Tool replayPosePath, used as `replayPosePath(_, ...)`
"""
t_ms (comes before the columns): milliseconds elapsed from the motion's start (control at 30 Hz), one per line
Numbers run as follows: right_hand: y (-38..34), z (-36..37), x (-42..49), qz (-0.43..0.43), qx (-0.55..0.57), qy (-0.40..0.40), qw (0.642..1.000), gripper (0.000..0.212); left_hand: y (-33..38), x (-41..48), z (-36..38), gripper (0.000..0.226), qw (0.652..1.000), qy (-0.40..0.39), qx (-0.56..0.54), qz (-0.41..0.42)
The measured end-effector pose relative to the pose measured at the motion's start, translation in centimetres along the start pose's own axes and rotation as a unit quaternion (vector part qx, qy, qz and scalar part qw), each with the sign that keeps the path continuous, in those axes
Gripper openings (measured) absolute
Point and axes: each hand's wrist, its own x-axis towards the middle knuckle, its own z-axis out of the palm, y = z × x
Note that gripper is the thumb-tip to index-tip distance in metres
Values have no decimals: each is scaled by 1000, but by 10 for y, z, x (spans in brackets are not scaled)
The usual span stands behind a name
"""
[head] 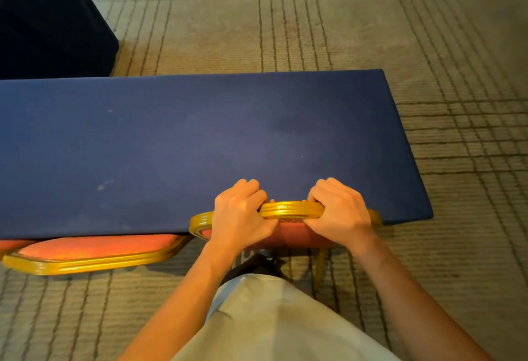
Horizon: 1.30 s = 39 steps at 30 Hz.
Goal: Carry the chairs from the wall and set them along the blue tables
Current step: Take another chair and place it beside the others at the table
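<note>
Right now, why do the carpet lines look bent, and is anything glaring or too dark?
Head view: the wide lens bows the carpet lines and the table edge. Head view: a bright glint sits on the chair rail between the left hand and right hand. Head view: the far table at top left is sunk in shadow; the whole picture is warm and slightly soft.

The tabletop (171, 146) is covered in matt, dark blue cloth, faintly smudged. A glossy, ridged gold finish is seen on the frame of the chair (288, 209) at 6 o'clock and of the second chair (85, 264) at 8 o'clock, whose pad (94, 246) is clad in orange-red textured cloth. The carpet (343, 17) is rough and ribbed.
</note>
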Motion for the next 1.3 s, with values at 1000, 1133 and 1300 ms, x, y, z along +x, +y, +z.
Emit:
replayPosePath(1000, -80, 42, -310, 39, 1, -216, 976, 47, 89, -306, -25, 48, 946, -310, -20, -94)
replayPosePath(1133, -82, 38, -313, 95, -27, -200, 975, 52, 88, -302, -25, 53, 945, -319, -38, -66)
replayPosePath(1300, -105, 30, -345, 199, 127, -132, 963, 49, 97, -330, -43, 49, 953, -262, -114, -99)
